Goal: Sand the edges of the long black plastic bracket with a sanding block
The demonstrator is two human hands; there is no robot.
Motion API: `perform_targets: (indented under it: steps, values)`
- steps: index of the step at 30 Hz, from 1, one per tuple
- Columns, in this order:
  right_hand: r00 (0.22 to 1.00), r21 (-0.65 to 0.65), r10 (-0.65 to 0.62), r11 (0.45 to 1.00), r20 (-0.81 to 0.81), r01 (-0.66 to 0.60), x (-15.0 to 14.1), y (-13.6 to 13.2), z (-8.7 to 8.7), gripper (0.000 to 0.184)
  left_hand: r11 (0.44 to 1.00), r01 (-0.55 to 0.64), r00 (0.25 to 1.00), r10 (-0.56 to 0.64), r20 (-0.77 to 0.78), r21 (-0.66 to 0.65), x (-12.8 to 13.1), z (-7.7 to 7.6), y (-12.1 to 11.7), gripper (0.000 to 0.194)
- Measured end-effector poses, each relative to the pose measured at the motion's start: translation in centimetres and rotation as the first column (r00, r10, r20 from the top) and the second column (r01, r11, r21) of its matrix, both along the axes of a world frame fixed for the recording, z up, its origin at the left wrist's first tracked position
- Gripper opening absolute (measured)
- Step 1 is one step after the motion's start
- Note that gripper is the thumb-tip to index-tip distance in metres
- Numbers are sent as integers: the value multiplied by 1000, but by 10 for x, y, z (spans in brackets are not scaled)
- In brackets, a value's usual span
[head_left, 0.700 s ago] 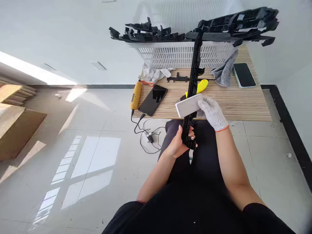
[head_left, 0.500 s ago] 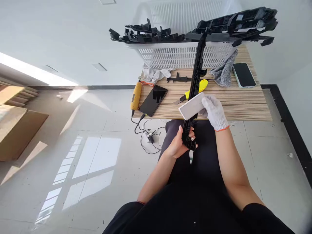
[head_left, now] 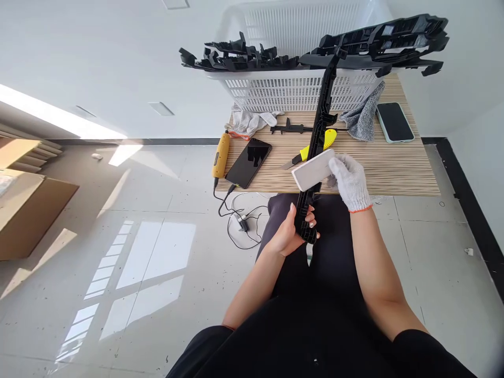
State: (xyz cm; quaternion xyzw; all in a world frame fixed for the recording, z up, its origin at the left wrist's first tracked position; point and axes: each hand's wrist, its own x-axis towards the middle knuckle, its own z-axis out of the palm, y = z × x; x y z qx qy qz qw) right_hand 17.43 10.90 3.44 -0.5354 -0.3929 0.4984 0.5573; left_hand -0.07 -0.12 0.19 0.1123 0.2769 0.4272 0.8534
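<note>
My bare left hand (head_left: 293,233) is wrapped round the near end of a long black plastic strip (head_left: 321,131), which slants away over the wooden table (head_left: 394,168). My right hand (head_left: 348,180), in a grey knit glove, grips a flat white block (head_left: 314,169) and presses it against the strip's side just above the table's front edge. Behind the strip a yellow-handled knife (head_left: 321,144) lies on the table.
A white slatted basket (head_left: 299,89) at the back carries several long black plastic parts (head_left: 378,39). On the table lie a black phone (head_left: 249,161), a yellow tool (head_left: 219,155) with a cable, a loose glove (head_left: 248,119), a grey cloth (head_left: 364,115) and a second phone (head_left: 395,122). A cardboard box (head_left: 27,210) stands left.
The strip's far end has swung a little to the right. My right hand has slid the white block slightly right and further along the strip. My left hand has stayed put.
</note>
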Motion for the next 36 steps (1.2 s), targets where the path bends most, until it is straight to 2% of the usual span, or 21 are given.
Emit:
perform_targets:
  steps: [4, 7, 8, 11, 15, 18, 19, 22, 26, 29, 30, 33, 34, 36]
  values:
    - [990, 4, -121, 993, -73, 122, 0, 0, 2, 44, 1000, 1, 1000, -1, 12, -2, -1, -2, 0, 58]
    - [999, -43, 41, 998, -29, -42, 0, 0, 2, 44, 1000, 1, 1000, -1, 19, 8, -1, -4, 0, 58]
    - [998, -39, 54, 998, -33, -55, 0, 0, 1, 44, 1000, 2, 1000, -2, 20, 11, -1, -4, 0, 58]
    - [996, 23, -60, 998, -66, 62, 1, -1, -1, 44, 1000, 1, 1000, -1, 15, 8, -1, -3, 0, 58]
    - [995, 0, 41, 999, 86, -41, 1, -3, -3, 40, 1000, 2, 1000, -2, 10, 7, -1, 0, 0, 58]
    - [995, 33, -89, 995, -32, 90, 1, -2, -3, 42, 1000, 2, 1000, -2, -5, 5, -1, 1, 0, 58]
    - [995, 37, -94, 995, -42, 96, 1, -1, -4, 42, 1000, 4, 1000, -4, -9, 2, -1, 1, 0, 58]
    - [999, 1, 25, 1000, 46, -25, 2, -1, -4, 40, 1000, 8, 1000, -8, -5, -2, -1, 2, 0, 58]
    - [992, 28, -127, 991, -18, 127, 2, -2, -2, 40, 1000, 9, 1000, -9, -10, -4, -1, 4, 0, 56]
    - [997, -3, 22, 1000, 74, -22, 1, -4, 1, 36, 1000, 9, 1000, -9, -20, -19, -1, 5, 1, 54]
    - [996, -8, 38, 999, 77, -37, 0, -4, 2, 37, 1000, 7, 1000, -8, -20, -23, -1, 5, 1, 54]
    - [994, 42, -104, 994, -38, 105, 0, -4, 2, 41, 999, 7, 1000, -8, -21, -38, -1, 5, 1, 53]
    - [994, 44, -104, 993, -38, 106, 1, -3, 1, 41, 999, 8, 1000, -9, -20, -45, -1, 6, 1, 53]
    - [999, 16, -27, 1000, 31, 27, 2, -2, 0, 42, 998, 7, 1000, -7, -15, -55, -2, 6, 1, 52]
